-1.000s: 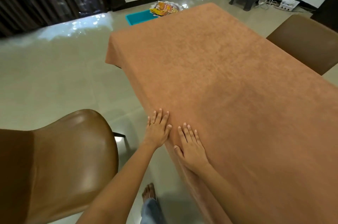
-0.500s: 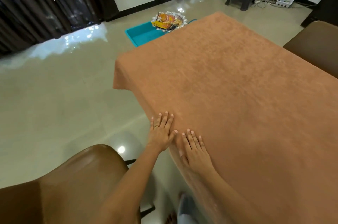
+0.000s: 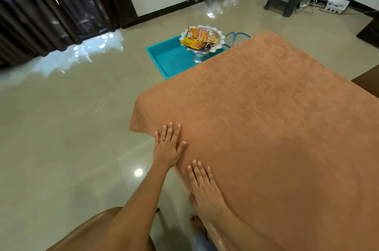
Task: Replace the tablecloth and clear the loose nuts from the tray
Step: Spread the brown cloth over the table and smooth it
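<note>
1. Both hands lie flat on the tablecloth (image 3: 266, 127) with fingers straight and slightly spread, holding nothing. The left hand (image 3: 167, 146) is at the table's left edge. The right hand (image 3: 203, 185) is on the same edge, closer to the table's near end.
2. The cloth covers the whole table, with one corner drooping off the left edge. If the palms press and slide in one direction only, they would likely drag the cloth off-centre and leave its hang uneven.
3. The tray (image 3: 170, 60) sits on the floor just past the table's far left corner. A silver dish (image 3: 202, 39) of snack packets stands in it. Whether loose nuts lie there I cannot tell.
4. The dish stands on a narrow stem. A foot catching the tray on the way round the table could tip it and scatter its contents.
5. A chair (image 3: 98, 230) stands close by the table's near left side, and an elbow or hip could knock it.
</note>
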